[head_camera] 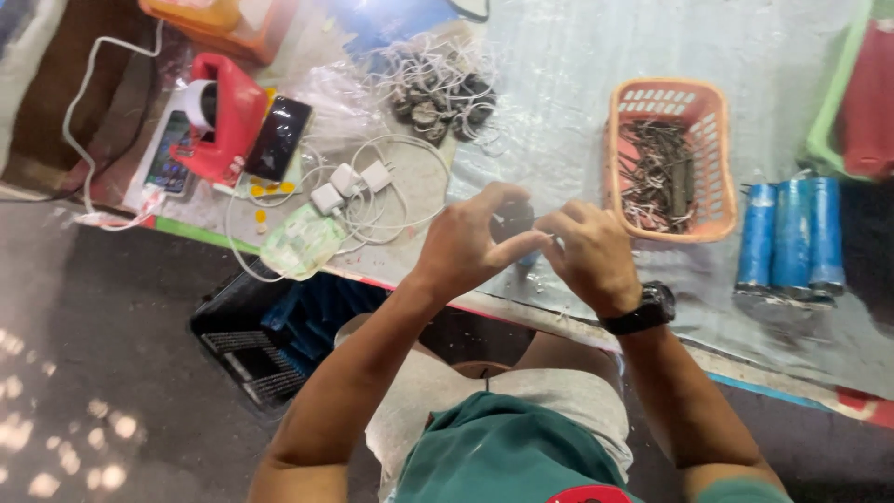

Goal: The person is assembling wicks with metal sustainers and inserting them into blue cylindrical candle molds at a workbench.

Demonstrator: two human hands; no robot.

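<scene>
My left hand (475,240) and my right hand (589,253) meet just above the table's near edge, fingers pinched together on a small dark round part (511,221) with a bit of blue below it. Most of the part is hidden behind my fingers. A black watch (643,312) is on my right wrist. An orange plastic basket (710,126) of dark metal pieces and wires stands just beyond my right hand. A pile of dark round parts with white wires (438,88) lies farther back, beyond my left hand.
Several blue cylinders (792,235) lie right of the basket, a green bin (838,102) behind them. White chargers with cables (349,182), a black phone (277,138), a red-and-white device (219,116) and a second phone (168,154) sit left. A black crate (244,346) is under the table.
</scene>
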